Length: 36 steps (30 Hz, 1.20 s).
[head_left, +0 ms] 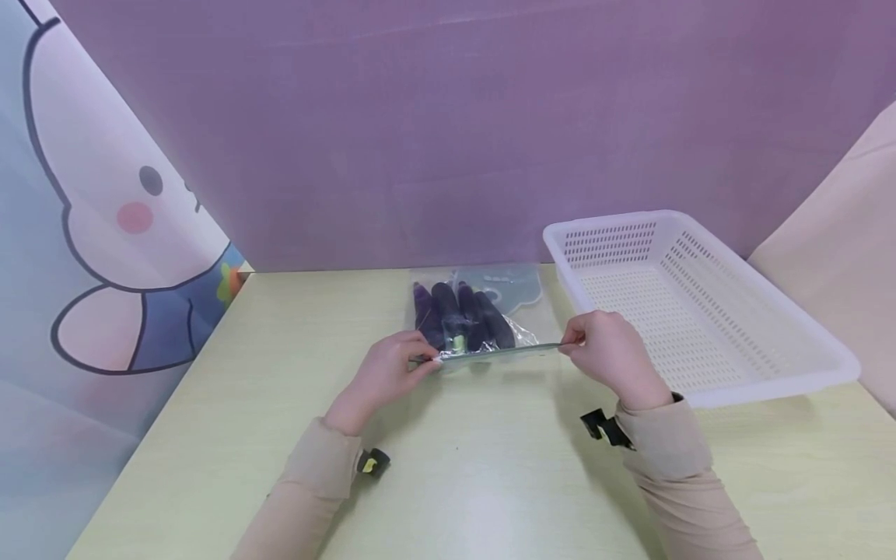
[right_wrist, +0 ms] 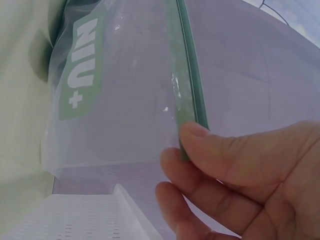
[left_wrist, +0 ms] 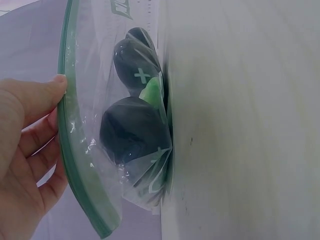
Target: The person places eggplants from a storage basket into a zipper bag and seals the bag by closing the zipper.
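Note:
A clear zip bag (head_left: 535, 323) with a green zip strip lies at the back of the table, its mouth edge lifted toward me. Several dark purple eggplants (head_left: 473, 315) sit inside, mostly in its left half. My left hand (head_left: 389, 367) pinches the strip near its left end between thumb and fingers. At the strip's right end, my right hand (head_left: 616, 350) pinches the corner. In the left wrist view the green zip strip (left_wrist: 70, 150) runs past the thumb, with rounded eggplant ends (left_wrist: 134, 129) behind the film. Green print with white letters (right_wrist: 82, 65) shows on the bag in the right wrist view.
A white perforated plastic basket (head_left: 770, 311) stands on the right of the pale wooden table (head_left: 448, 482), close beside my right hand. A purple backdrop (head_left: 420, 140) rises behind the table. On the left hangs a cloth (head_left: 91, 257) printed with a cartoon figure.

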Motion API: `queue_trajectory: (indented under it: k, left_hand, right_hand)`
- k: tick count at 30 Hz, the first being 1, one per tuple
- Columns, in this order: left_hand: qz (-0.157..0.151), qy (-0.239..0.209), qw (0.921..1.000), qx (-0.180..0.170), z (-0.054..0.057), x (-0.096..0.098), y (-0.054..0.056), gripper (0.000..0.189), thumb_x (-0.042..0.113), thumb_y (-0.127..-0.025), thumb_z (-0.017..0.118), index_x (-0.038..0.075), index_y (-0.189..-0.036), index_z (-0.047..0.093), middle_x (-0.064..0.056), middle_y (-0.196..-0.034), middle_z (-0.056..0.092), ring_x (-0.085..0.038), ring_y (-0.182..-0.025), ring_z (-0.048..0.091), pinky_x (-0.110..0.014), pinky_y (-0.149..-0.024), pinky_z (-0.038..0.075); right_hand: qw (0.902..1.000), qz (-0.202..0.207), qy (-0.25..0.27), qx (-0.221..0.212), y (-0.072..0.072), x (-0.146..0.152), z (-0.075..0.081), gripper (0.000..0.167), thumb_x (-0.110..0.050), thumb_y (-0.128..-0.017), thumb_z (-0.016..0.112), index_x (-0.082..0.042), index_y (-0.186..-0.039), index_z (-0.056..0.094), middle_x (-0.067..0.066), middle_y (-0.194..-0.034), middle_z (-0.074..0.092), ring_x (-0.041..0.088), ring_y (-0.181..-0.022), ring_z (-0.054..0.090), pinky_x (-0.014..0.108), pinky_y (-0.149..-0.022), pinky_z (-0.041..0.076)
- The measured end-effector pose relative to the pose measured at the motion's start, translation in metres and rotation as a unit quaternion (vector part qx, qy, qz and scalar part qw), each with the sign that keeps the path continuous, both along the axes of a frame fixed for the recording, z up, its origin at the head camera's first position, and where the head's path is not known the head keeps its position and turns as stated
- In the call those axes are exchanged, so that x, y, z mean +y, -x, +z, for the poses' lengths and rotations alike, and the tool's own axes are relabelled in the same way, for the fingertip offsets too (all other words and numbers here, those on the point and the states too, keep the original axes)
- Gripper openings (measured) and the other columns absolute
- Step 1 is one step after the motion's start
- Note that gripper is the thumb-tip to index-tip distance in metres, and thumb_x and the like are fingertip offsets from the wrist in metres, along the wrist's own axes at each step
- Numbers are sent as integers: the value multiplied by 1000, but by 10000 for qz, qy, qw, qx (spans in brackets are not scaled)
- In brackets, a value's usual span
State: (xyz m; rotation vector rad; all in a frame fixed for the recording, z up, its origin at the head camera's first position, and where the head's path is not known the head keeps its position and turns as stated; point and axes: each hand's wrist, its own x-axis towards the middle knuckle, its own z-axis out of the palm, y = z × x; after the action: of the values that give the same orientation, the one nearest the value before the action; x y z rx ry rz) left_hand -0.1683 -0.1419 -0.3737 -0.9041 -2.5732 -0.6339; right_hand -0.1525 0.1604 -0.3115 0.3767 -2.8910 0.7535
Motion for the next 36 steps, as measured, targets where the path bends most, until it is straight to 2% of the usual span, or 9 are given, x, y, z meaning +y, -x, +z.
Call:
queue_trajectory:
  k: [16,26,36]
  left_hand:
    - [124,116,9996,-234,2,-4,1,8,16,-82,73,10,-87,74,2,-82,67,-12,-73,60,-29,-70,53]
    - [74,68,9998,-154,4,-8,2,8,16,-81,74,9,-85,73,1,-81,66,-14,-72,61,-30,-69,52]
    - [94,89,9996,-244,3,-10,3,7,15,-81,73,9,-85,73,2,-78,63,-14,-70,59,-29,-68,51]
  right_hand:
    - [10000,19,-25,-17,2,1,-1,13,-5,-76,69,-10,-64,67,5,-70,68,19,-61,58,38,-58,47]
    - [10000,43,-5,13,0,2,-1,14,-5,-75,69,-11,-63,67,5,-69,68,18,-60,58,38,-59,47]
    - [10000,56,-3,38,0,2,0,13,-5,-76,69,-11,-63,67,5,-69,68,19,-62,59,40,-61,47]
